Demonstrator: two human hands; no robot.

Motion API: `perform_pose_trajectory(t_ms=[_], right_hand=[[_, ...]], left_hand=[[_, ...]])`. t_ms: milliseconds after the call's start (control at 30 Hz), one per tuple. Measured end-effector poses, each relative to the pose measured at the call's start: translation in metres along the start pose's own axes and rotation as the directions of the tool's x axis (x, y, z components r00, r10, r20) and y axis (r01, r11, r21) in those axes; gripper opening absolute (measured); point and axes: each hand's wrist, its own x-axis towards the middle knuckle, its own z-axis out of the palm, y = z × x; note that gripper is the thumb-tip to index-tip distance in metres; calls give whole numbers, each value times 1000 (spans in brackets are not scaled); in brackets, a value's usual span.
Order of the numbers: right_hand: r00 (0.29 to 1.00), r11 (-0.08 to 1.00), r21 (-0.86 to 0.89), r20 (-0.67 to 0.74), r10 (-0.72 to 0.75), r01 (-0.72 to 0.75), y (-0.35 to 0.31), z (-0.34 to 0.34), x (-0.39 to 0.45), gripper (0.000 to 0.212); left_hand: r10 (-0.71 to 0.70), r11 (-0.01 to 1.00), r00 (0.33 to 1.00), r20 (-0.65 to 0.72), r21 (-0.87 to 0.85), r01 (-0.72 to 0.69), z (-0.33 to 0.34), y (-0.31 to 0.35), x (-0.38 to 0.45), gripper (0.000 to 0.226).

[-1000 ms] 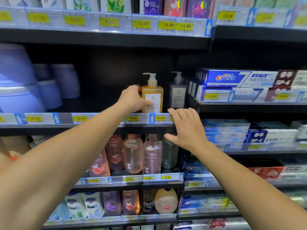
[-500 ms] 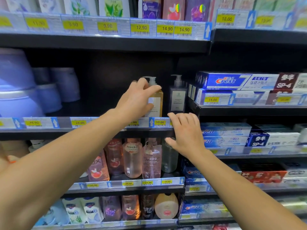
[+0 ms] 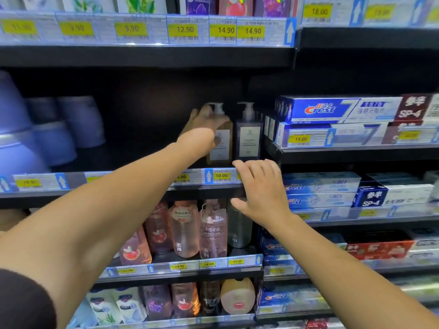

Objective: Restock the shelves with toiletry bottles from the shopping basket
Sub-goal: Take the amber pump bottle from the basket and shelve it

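Observation:
An amber pump bottle [image 3: 223, 148] with a white label stands upright on the middle shelf [image 3: 118, 184]. My left hand [image 3: 203, 129] reaches deep into the shelf and wraps around the bottle's upper body, fingers over its shoulder below the white pump. Right beside it stands a grey pump bottle [image 3: 248, 136]. My right hand [image 3: 261, 191] hovers by the shelf's front edge with straight, spread fingers and holds nothing. The shopping basket is out of view.
Blue plastic basins [image 3: 47, 129] are stacked on the left of the same shelf, with dark bare room between them and the bottles. Toothpaste boxes [image 3: 332, 110] fill the right shelves. Pink bottles [image 3: 185, 229] stand on the shelf below.
My left hand has gone from the bottle's side up over its top and further into the shelf, and the amber bottle now stands deeper, next to the grey one. My right hand barely moved.

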Motion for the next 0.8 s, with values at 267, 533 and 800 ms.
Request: perform_pose_trajectory(t_ms=[267,533,800], right_hand=[[1000,1000,17,-21,-7,7,1,5,0,82],[1000,1000,6,-17,1,-1,1,6,0,82],[1000,1000,22,-10,7,-6,-1,3,-1,82]], left_hand=[[2,998,997,-73,-65,-7,14,6,8,62],[-9,998,997,-79,-62,4,11,8,9,61],[-4,998,997,-77,-70,-2,9,8,8,60]])
